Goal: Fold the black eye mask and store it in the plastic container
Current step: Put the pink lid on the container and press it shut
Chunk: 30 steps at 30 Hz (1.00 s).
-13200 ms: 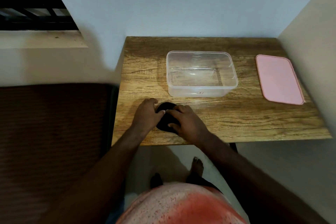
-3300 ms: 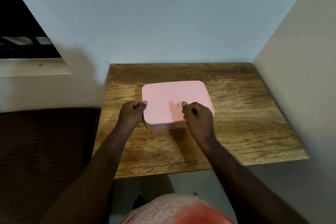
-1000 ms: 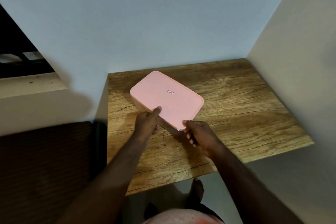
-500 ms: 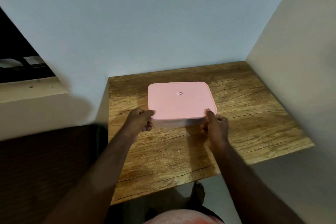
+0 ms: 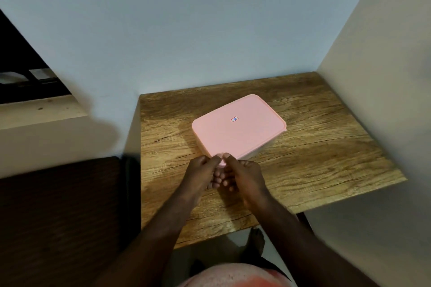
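The rectangular plastic container [image 5: 254,155] sits turned at an angle near the middle of the wooden table [image 5: 326,147], capped by its flat pink plastic lid [image 5: 238,130]; the black eye mask is not visible and is presumably shut inside, though the lid hides it. This looks like the closing step: the left hand [image 5: 201,173] and right hand [image 5: 245,175] meet at the lid's near corner, thumbs on top of the rim and fingers curled beneath, pinching it. Whether that corner is fully seated I cannot tell. The next move likely calls for firm downward pressure along the remaining rim. The table's back and right edges meet walls; there is bare wood all around the container, most of it toward the near edge and right side.
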Motion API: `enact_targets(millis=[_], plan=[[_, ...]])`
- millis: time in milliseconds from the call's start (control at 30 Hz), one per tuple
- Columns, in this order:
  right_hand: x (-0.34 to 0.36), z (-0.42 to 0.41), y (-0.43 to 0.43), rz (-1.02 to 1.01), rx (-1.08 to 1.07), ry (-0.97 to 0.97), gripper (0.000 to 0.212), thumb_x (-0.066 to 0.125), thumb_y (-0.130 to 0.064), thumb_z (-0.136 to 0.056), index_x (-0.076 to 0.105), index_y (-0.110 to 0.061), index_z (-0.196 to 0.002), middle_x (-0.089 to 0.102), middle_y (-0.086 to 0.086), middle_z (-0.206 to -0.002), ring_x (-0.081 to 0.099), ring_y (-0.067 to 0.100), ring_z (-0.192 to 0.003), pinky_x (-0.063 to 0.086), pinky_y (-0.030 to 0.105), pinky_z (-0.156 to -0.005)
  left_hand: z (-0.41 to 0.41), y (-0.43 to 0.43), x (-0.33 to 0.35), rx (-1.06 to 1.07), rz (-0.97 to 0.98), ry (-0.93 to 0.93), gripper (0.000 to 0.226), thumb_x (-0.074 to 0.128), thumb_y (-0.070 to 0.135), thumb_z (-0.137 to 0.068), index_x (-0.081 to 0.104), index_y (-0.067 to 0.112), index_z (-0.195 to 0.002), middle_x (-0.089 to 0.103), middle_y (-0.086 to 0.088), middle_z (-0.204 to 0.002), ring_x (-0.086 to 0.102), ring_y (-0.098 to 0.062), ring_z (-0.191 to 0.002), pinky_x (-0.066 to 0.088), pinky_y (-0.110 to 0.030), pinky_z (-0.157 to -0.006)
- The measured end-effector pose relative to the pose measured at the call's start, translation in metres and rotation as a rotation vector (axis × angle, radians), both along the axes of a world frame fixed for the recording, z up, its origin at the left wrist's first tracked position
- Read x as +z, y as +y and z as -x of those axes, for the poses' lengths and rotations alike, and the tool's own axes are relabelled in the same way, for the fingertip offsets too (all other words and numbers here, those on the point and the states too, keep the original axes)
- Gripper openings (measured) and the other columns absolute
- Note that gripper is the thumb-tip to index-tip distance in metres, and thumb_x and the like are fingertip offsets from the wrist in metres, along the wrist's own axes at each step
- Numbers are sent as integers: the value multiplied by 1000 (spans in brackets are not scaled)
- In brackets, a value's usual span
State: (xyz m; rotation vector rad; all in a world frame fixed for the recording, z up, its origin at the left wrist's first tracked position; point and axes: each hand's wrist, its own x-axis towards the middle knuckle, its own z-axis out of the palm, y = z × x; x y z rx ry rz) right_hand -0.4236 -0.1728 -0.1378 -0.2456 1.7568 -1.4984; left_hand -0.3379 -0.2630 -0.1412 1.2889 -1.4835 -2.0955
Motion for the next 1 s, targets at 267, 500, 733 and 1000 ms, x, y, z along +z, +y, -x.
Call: enact_targets(millis=[267, 500, 733, 1000], plan=[[1, 4, 1, -4, 53, 38, 43, 63, -38, -92, 72, -2, -70, 66, 13, -60, 56, 17, -48, 42, 23, -46, 6, 3, -4, 54, 90, -23, 26, 63, 30, -90, 59, 9, -76, 64, -9, -59, 59, -18, -50, 48, -29, -50], [10, 59, 8, -120, 411, 22, 35, 65, -34, -91, 64, -6, -70, 64, 11, -59, 53, 18, -45, 40, 23, -43, -7, -34, -3, 248, 171, -103, 32, 68, 40, -85, 58, 9, -86, 61, -7, -69, 58, -18, -54, 47, -27, -48], [16, 110, 19, -156, 385, 110, 33, 70, -32, -88, 66, 1, -81, 62, 14, -64, 54, 19, -50, 41, 26, -46, -9, -58, 11, -40, 119, -110, 28, 64, 32, -90, 59, 7, -80, 56, -5, -62, 54, -15, -51, 45, -24, -46], [-11, 20, 28, -106, -179, 83, 58, 58, -58, -89, 68, 0, -85, 65, 14, -65, 58, 22, -53, 47, 30, -49, 13, -3, 3, 20, 101, -27, 27, 57, 29, -95, 54, 7, -79, 56, -6, -60, 54, -16, -49, 45, -28, -48]])
